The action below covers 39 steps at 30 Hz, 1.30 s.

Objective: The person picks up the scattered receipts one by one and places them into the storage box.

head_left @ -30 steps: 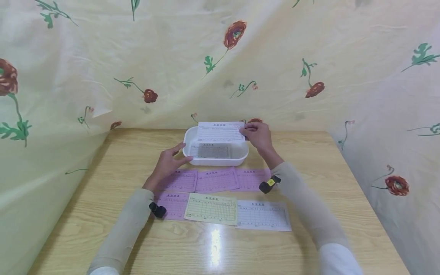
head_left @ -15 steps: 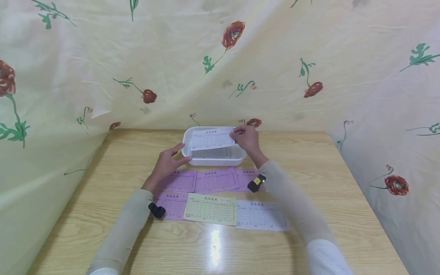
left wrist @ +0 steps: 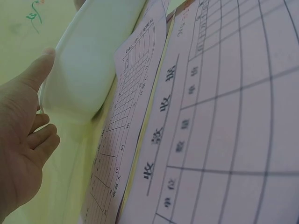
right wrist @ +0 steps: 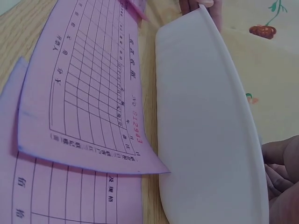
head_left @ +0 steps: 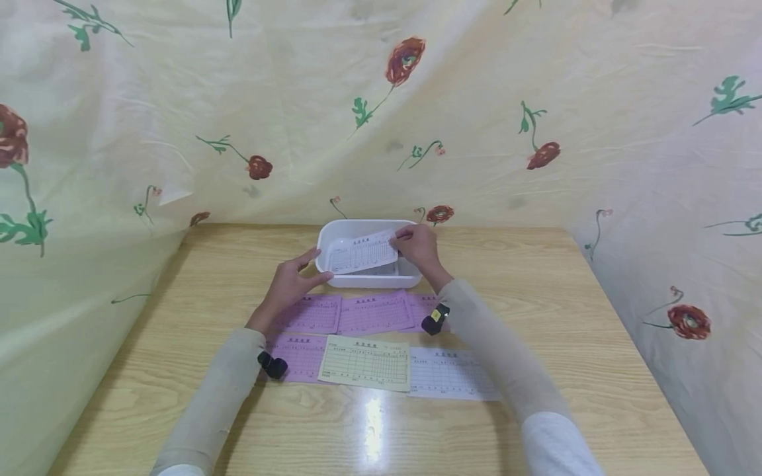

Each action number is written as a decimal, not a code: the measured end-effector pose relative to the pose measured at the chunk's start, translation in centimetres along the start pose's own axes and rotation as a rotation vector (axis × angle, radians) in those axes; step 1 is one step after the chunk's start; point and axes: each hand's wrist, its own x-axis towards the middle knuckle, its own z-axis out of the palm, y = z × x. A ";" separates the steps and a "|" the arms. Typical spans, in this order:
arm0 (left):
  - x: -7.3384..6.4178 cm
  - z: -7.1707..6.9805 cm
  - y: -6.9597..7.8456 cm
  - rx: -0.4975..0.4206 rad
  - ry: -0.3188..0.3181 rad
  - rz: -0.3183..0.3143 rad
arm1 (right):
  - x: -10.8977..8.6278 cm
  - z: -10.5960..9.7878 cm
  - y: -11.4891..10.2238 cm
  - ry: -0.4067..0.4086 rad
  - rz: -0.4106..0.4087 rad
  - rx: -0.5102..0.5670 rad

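Observation:
A white plastic tub (head_left: 381,281) stands at the back of the table. My left hand (head_left: 288,283) holds its left end, thumb at the front corner and fingers along the side; the left wrist view has the thumb (left wrist: 39,70) on the rim. Inside the tub's opening, my right hand (head_left: 418,248) pinches the right end of a white receipt slip (head_left: 363,253), which slants down to the left. Under it another white slip (head_left: 383,270) lies mostly hidden in the tub. In the right wrist view the tub wall covers most of the right hand (right wrist: 282,182).
In front of the tub lie several pink receipt slips (head_left: 375,312), edges overlapping. A yellow slip (head_left: 366,363) and a white slip (head_left: 449,373) lie in the nearer row on the wooden table (head_left: 238,416). Flowered cloth (head_left: 297,99) hangs behind and at both sides.
My right hand has brought the white slip left and down, from above the tub's back rim into its opening. The left hand stays at the tub's left end.

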 end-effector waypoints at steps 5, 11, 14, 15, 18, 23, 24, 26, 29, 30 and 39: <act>0.1 0.2 -0.1 0.002 0.000 -0.006 | 0.1 -0.1 0.3 -0.032 -0.004 0.001; 0.1 0.4 0.0 0.013 -0.009 0.002 | 0.3 -1.1 0.4 -0.042 -0.020 -0.033; 0.0 0.4 0.1 0.020 -0.010 -0.006 | 0.2 -2.4 0.3 -0.032 -0.043 -0.032; 0.0 0.4 0.1 0.022 -0.009 -0.006 | 0.0 -2.9 0.2 -0.030 -0.056 -0.032; 0.0 0.3 0.2 0.023 -0.010 -0.011 | -0.5 -4.4 0.0 -0.024 -0.107 -0.006; 0.0 0.2 0.3 0.022 -0.005 -0.010 | -2.4 -6.9 -1.0 -0.049 -0.171 0.078; 0.0 0.2 0.2 0.023 -0.004 -0.011 | -2.9 -7.4 -1.2 -0.053 -0.178 0.087; 0.0 0.2 0.2 0.021 -0.002 -0.010 | -3.9 -8.3 -1.3 -0.057 -0.196 0.100; 0.0 0.2 0.2 0.018 0.001 -0.005 | -5.6 -9.3 -1.2 -0.059 -0.212 0.099; 0.0 0.2 0.2 0.018 0.000 -0.003 | -6.2 -9.6 -1.1 -0.060 -0.216 0.096; 0.0 0.2 0.1 0.012 0.002 0.010 | -11.5 -9.2 1.3 -0.121 -0.159 0.034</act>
